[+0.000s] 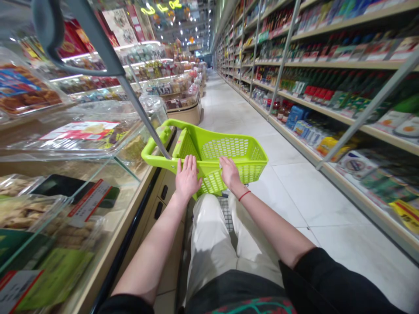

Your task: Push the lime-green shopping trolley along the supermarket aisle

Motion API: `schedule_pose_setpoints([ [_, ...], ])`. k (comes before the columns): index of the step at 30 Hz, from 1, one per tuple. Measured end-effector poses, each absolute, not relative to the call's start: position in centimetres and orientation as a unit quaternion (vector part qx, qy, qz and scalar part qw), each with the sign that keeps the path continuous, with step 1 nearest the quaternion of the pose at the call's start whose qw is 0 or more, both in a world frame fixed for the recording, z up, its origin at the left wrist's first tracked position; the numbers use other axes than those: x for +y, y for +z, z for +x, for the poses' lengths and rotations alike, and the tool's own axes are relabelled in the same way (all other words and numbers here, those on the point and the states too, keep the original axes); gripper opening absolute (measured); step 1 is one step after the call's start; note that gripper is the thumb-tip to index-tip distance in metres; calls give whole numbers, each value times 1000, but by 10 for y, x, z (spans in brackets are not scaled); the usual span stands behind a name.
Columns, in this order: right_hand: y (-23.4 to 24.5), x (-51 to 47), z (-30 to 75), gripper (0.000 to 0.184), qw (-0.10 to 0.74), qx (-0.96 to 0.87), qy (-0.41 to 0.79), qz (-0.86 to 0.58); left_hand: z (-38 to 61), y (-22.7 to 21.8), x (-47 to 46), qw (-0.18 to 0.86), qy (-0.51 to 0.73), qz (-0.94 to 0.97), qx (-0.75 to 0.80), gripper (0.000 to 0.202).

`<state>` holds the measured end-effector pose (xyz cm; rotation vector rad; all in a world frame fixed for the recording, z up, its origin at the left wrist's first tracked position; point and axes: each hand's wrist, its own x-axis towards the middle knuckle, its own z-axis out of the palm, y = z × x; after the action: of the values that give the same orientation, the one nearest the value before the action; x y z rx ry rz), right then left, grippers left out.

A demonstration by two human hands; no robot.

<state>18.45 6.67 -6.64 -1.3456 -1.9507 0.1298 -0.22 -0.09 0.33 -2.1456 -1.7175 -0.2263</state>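
A lime-green plastic shopping basket (238, 150) stands in front of me in a store aisle, with nothing showing inside it. My left hand (187, 176) lies over its near rim, fingers together and stretched forward. My right hand (229, 172) rests on the same rim a little to the right, fingers curled over the edge; a thin red string circles that wrist. The basket's looped handle (157, 144) sticks out to the left beside the counter.
A glass-fronted counter (81, 174) with packaged baked goods runs along the left. Tall shelves (327, 83) of bottles and boxes line the right. A white tiled aisle (294, 183) stretches ahead between them. More display bins (183, 104) stand farther on.
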Motion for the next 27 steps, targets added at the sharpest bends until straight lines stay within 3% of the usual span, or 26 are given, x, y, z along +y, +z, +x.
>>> schedule_pose_setpoints([
  [12,-22,62,95,65,373,-834,109,-390,-27,14,-7,239,-76,-746,-618,85],
  [20,-31,63,124,56,363,-825,54,-430,-33,16,-9,220,-82,-740,-630,88],
  [27,-39,74,170,61,324,-799,50,-505,-28,16,-7,218,-74,-765,-601,87],
])
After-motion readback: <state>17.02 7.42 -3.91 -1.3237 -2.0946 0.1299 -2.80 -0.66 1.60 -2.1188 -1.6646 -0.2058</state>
